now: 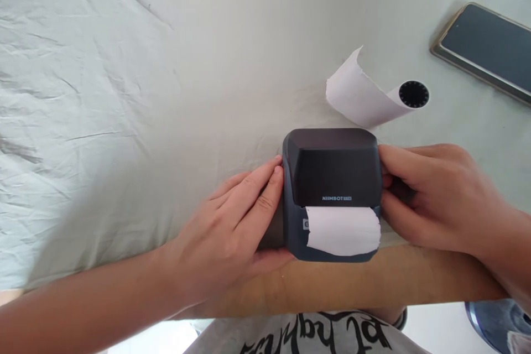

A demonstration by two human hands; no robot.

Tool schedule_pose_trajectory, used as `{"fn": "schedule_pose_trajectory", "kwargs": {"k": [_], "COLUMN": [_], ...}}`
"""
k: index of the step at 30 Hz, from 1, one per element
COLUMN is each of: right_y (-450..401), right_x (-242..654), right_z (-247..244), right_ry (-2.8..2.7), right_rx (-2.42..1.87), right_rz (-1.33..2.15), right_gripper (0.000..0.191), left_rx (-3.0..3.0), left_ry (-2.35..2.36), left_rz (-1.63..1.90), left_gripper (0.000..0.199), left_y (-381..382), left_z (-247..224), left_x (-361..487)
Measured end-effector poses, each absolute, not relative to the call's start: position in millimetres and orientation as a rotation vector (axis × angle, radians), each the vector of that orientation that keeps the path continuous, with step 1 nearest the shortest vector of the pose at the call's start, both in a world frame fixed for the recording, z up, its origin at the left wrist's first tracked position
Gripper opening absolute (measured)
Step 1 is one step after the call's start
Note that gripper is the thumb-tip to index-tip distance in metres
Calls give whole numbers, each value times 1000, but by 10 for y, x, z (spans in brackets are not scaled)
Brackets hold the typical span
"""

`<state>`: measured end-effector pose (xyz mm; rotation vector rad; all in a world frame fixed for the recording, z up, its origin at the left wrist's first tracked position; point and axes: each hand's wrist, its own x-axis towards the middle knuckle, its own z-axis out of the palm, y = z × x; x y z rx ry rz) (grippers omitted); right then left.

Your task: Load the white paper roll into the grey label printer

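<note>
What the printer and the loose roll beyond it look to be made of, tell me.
The printer: smooth satin plastic, probably, black over dark blue-grey, judging by its soft sheen and rounded moulded corners. The roll: thin matte white paper, by its curl and ragged edge, on a black ribbed core, likely plastic too.

1. Printer (pixel 337 177): smooth, matt, plastic-looking.
2. Protruding strip (pixel 344 230): white paper, rough-edged.
3. Loose curl (pixel 357 91): paper, torn edge.
4. Covering (pixel 124 94): creased cloth.
5. Phone (pixel 493 50): dark, smooth, glossy screen.
</note>
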<state>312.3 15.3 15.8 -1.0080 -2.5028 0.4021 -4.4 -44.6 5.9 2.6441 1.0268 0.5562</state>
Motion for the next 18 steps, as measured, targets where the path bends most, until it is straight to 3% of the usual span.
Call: {"fn": "schedule_pose_trajectory", "kwargs": {"k": [12, 18], "right_y": [247, 346], "right_x": [3162, 3189], "right_z": [230, 375], "right_ry": [-2547, -2503], "right_rx": [-912, -884], "right_rz": [557, 709], "right_gripper": [22, 29], "left_rx": [2536, 2490], "left_ry": [1113, 1107], "left_rz": [587, 677], "left_gripper": [84, 92], "left_y": [-489, -460], "left_z": [30, -10], "left_x": [-19, 13]}}
